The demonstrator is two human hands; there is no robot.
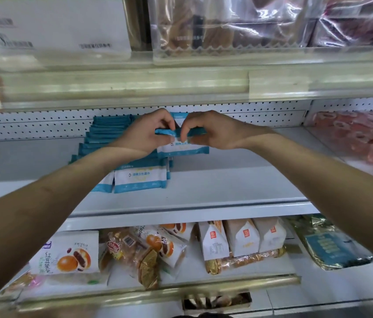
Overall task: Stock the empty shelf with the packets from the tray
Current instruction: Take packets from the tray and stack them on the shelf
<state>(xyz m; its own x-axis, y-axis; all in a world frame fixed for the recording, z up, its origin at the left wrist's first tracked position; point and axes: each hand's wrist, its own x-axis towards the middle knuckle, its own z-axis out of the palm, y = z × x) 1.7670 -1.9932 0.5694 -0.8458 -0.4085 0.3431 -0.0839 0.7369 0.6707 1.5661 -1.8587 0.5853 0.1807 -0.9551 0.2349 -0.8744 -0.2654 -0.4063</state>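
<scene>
wet-wipe packet pinched at top edge by left hand and right hand | held over white shelf | row of matching packets just beside

A shop: tiered display shelves with price strips carry wrapped buns and white snack packs
</scene>
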